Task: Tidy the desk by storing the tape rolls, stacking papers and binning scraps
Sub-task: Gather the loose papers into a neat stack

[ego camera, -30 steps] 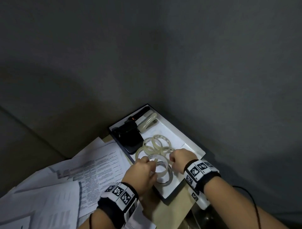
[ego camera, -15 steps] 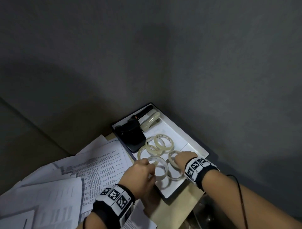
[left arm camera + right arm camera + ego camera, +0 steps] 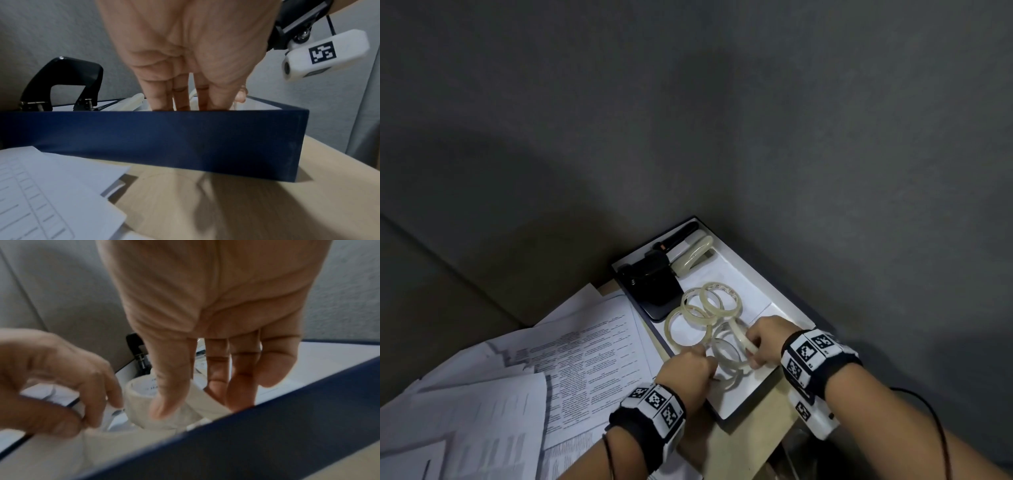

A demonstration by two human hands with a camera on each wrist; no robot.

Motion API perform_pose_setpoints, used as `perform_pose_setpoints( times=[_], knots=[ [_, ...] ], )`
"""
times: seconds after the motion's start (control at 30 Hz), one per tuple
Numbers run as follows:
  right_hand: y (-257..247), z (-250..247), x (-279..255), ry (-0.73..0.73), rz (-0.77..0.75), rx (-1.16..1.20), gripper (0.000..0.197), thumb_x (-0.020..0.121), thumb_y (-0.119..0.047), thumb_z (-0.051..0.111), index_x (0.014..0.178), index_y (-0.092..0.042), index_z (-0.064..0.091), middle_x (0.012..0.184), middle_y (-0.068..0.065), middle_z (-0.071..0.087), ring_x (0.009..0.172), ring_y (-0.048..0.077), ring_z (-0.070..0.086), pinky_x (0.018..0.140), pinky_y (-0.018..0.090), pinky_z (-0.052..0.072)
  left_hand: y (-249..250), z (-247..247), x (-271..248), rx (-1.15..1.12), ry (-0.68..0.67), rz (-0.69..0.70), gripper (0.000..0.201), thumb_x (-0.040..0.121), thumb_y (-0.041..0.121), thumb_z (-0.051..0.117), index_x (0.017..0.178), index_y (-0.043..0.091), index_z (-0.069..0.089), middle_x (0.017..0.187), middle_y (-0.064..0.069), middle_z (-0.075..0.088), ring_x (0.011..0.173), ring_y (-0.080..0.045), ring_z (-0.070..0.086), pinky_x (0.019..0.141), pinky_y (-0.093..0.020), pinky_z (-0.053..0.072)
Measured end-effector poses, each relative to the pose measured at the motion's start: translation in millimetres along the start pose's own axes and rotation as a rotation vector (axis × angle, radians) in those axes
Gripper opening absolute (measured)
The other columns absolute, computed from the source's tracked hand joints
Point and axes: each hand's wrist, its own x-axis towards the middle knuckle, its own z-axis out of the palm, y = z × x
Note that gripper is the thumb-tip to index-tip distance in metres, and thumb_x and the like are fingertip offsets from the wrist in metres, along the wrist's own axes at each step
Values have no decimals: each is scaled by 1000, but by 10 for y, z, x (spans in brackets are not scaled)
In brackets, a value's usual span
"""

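A blue box with a white inside [image 3: 736, 270] holds several pale tape rolls [image 3: 688, 325]. My right hand [image 3: 751, 349] grips one roll [image 3: 738, 337], tipped up on its edge; thumb and fingers wrap it in the right wrist view [image 3: 144, 402]. My left hand [image 3: 703, 358] pinches the rim of a clear roll [image 3: 727, 354] lying flat beside it. In the left wrist view the left hand's fingers [image 3: 180, 97] dip behind the blue box wall [image 3: 154, 138], and the tips are hidden. Printed papers [image 3: 571, 353] spread loosely left of the box.
A black hole punch [image 3: 650, 277] and a black marker [image 3: 678, 236] lie at the box's far end, with another roll [image 3: 693, 257] on edge beside them. A grey wall rises close behind. The wooden desk [image 3: 756, 442] ends just right of the box.
My right hand has drawn back toward me and tipped a roll up on its edge. The left hand stayed at the near rolls, shifting slightly right.
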Motion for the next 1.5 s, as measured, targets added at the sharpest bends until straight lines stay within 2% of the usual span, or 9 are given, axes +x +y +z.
perform_pose_setpoints(
  times=[0.1, 0.17, 0.33, 0.47, 0.6, 0.83, 1.07, 1.23, 1.5],
  knots=[
    [13, 22, 19, -29, 22, -40, 40, 70, -16, 81, 105, -26, 65, 102, -3, 67, 88, 16, 62, 79, 26, 51, -3, 3, 0, 6, 19, -10, 28, 93, 23, 46, 115, 13, 60, 125, -7, 49, 114, -26, 49, 88, -39, 49],
    [51, -31, 21, -8, 41, -63, 44, 69, -16, 81, 105, -29, 60, 100, -5, 64, 86, 14, 61, 69, 24, 50, -16, -5, -10, -13, 35, -17, 31, 93, 25, 46, 121, 14, 56, 128, -6, 47, 119, -25, 46, 90, -37, 46],
    [73, -113, 11, 75, 72, -120, 32, 78, -16, 70, 102, -26, 53, 91, -5, 57, 79, 16, 60, 60, 25, 46, -69, 67, -30, -43, 99, 31, 41, 91, 23, 47, 131, 24, 45, 134, -3, 46, 123, -25, 43, 100, -34, 39],
    [-32, -73, 33, 231, 83, -69, 12, 88, -17, 50, 95, -27, 51, 83, -4, 58, 73, 16, 59, 52, 25, 39, -57, 130, -44, 32, 94, 56, 47, 92, 26, 46, 138, 27, 37, 149, -3, 33, 134, -28, 33, 116, -42, 18],
    [-126, -21, 40, 303, 60, 6, 6, 91, -30, 51, 96, -27, 51, 81, -4, 62, 73, 17, 61, 60, 27, 48, -49, 152, -85, 29, 94, 51, 48, 93, 25, 46, 139, 28, 36, 151, -7, 31, 136, -29, 30, 117, -46, 8],
    [-429, 141, -1, 350, -57, 109, 12, 91, -28, 54, 103, -29, 53, 94, -6, 63, 82, 16, 59, 71, 28, 48, -290, 96, -437, -104, 236, -19, 40, 92, 30, 45, 131, 26, 46, 130, -4, 50, 125, -26, 42, 115, -47, 18],
    [-1216, 487, -53, 378, -270, 177, 5, 88, -28, 59, 83, -27, 58, 78, -6, 63, 72, 15, 58, 66, 27, 48, -852, 278, -1128, -213, 313, -264, 29, 93, 29, 43, 121, 27, 54, 128, 2, 51, 121, -21, 44, 115, -45, 18],
    [-1709, 859, -152, 273, -394, 196, 12, 86, -27, 62, 76, -25, 58, 76, -4, 65, 74, 15, 60, 70, 31, 51, -1161, 481, -1676, -295, 384, -401, 28, 91, 30, 44, 115, 28, 58, 125, 5, 54, 116, -19, 48, 109, -40, 27],
    [-2362, 1471, -401, 124, -507, 184, 15, 86, -24, 65, 72, -28, 59, 75, -9, 65, 73, 7, 59, 66, 23, 47, -1558, 900, -2689, -440, 518, -639, 26, 90, 30, 51, 113, 24, 62, 121, 3, 57, 112, -20, 52, 100, -31, 37]
  ],
)
